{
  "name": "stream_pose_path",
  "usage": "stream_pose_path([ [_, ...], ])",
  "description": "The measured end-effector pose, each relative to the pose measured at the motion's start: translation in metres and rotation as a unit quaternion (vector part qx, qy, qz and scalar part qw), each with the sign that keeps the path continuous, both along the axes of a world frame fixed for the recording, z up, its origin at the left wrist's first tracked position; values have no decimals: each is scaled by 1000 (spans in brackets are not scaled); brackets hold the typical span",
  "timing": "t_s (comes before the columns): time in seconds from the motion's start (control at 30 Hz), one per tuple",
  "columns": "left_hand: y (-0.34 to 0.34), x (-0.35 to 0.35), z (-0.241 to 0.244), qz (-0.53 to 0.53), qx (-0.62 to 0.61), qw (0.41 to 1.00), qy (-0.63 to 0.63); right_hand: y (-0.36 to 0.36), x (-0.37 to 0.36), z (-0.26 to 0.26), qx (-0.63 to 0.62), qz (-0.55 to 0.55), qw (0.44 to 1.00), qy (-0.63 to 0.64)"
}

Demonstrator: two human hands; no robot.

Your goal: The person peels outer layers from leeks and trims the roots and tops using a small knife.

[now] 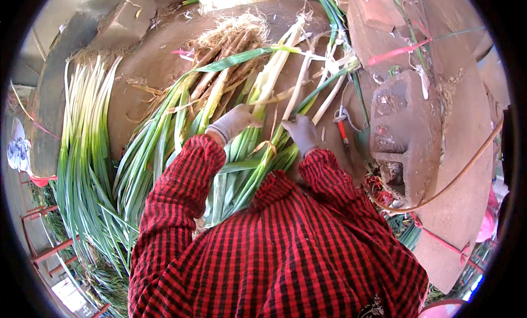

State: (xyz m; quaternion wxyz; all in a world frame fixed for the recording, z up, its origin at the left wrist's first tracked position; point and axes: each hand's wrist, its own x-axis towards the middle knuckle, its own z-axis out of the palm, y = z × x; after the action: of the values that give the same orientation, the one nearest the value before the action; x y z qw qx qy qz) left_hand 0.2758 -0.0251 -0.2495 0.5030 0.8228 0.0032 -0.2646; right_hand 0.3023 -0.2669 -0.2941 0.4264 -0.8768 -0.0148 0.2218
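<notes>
My left hand [235, 122], in a pale knit glove, rests over the long green onions [267, 85]; its fingertips touch their stalks, but the grip is unclear. To the right, my right hand [301, 132] wears a matching glove and pinches a single long green onion stalk [297, 87]. That stalk's white end points away from me and its leaves run down towards my chest. A bent green leaf [239, 59] lies across the stalks beyond my hands. Left of them is a pile of untrimmed onions [224, 56] with brown, dry skins and tangled roots.
Cleaned onions [86, 112] lie in a row at the far left, beside a dark board [49, 112]. On the right are a hollow block [405, 133], a red-handled tool [342, 130], pink tape [397, 52] and a curved brown rod [457, 176]. Bricks [376, 9] sit behind.
</notes>
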Motion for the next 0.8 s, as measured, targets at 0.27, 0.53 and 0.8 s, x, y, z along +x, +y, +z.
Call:
stream_pose_path([
  [0.27,-22,23,93,47,3,997,-61,35,13,-33,143,-131,977,94],
  [0.53,57,35,108,-71,240,929,-274,-11,66,45,249,-194,949,26],
  [0.8,104,38,143,-41,269,955,-117,-78,116,3,350,-252,896,106],
])
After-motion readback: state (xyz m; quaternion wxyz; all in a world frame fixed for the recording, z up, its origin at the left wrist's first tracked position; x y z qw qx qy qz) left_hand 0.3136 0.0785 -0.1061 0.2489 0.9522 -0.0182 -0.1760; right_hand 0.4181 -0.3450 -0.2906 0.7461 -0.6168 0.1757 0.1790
